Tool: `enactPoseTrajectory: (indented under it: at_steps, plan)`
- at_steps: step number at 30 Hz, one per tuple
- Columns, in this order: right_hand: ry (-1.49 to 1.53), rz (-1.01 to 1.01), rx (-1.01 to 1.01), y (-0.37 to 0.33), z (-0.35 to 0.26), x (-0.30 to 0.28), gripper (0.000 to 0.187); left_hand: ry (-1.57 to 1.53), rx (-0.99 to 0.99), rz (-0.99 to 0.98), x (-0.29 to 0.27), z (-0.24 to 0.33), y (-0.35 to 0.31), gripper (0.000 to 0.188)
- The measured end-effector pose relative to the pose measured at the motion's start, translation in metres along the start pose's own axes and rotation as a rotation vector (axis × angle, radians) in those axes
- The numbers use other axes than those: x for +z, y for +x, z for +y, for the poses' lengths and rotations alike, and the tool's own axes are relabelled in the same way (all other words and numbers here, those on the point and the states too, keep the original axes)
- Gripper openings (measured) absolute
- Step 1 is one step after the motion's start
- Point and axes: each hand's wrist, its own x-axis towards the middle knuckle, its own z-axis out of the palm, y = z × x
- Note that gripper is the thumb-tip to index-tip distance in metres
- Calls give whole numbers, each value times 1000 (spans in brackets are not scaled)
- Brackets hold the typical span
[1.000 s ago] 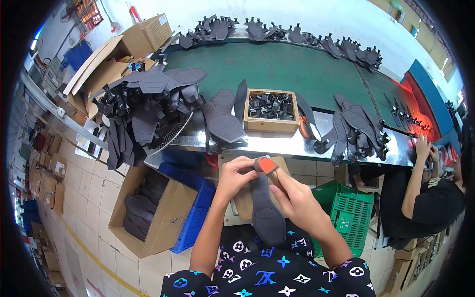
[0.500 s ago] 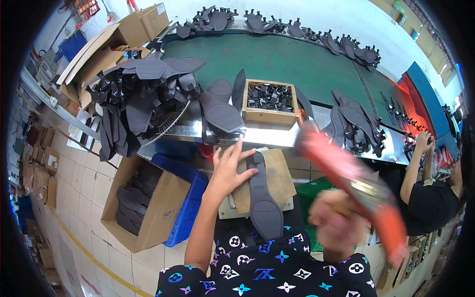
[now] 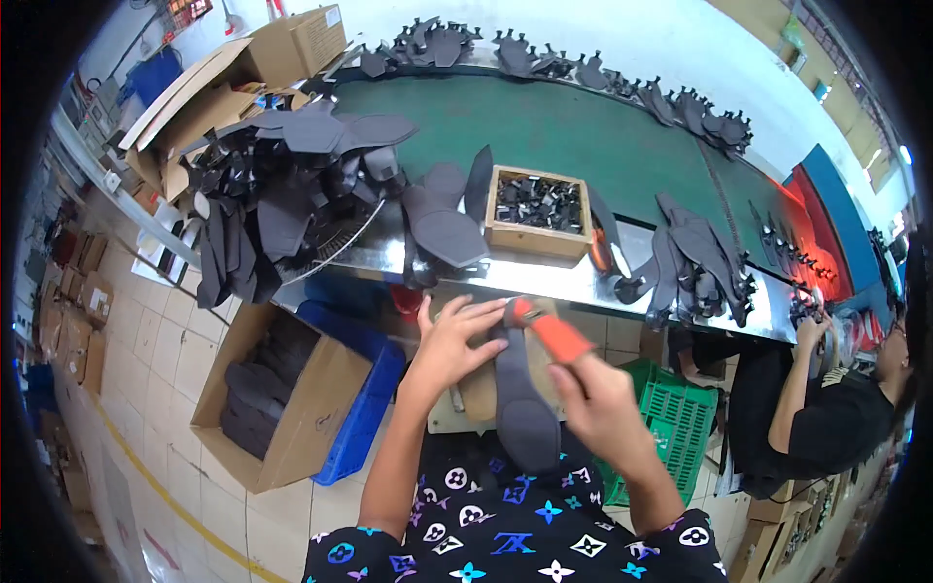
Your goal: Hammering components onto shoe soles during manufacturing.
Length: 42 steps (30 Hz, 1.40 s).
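Note:
A dark grey shoe sole (image 3: pixel 526 408) lies lengthwise on a tan pad on a stand in front of me, its wide end toward my lap. My left hand (image 3: pixel 453 340) is open at the narrow far end, fingers stretched out and thumb tip against the sole's left edge. My right hand (image 3: pixel 604 403) is closed round an orange hammer-like tool (image 3: pixel 562 338). The tool's metal-marked front end is at the sole's narrow end, close to my left fingertips. The tool hides that end, so I cannot tell whether they touch.
Behind the stand, a wooden box (image 3: pixel 537 231) of small black parts sits on the metal-edged green bench (image 3: pixel 437 107) among piled soles. Left is a carton (image 3: pixel 321 413) of soles in a blue crate (image 3: pixel 374 408); right, a green basket (image 3: pixel 671 437) and a seated person (image 3: pixel 846 408).
My right hand has swung the orange tool from the right, where it was blurred, down and left to the sole's narrow end. My left fingers have drawn closer together.

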Motion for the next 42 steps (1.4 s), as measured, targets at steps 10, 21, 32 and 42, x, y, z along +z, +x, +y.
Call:
enactPoseTrajectory:
  at_steps: [10, 21, 32, 42]
  plan:
    - [-288, -56, -155, 2, 51, 8, 43, -678, 148, 51, -61, 85, -45, 24]
    - [80, -297, -132, -18, 36, -8, 33, -1143, -167, -389, -72, 148, -88, 24]
    - [526, -170, 119, -61, 43, 6, 56, -1342, -234, -718, -59, 150, -83, 29]
    - [-161, -145, 140, -59, 91, 5, 32, -891, -142, 150, -52, 108, -78, 21]
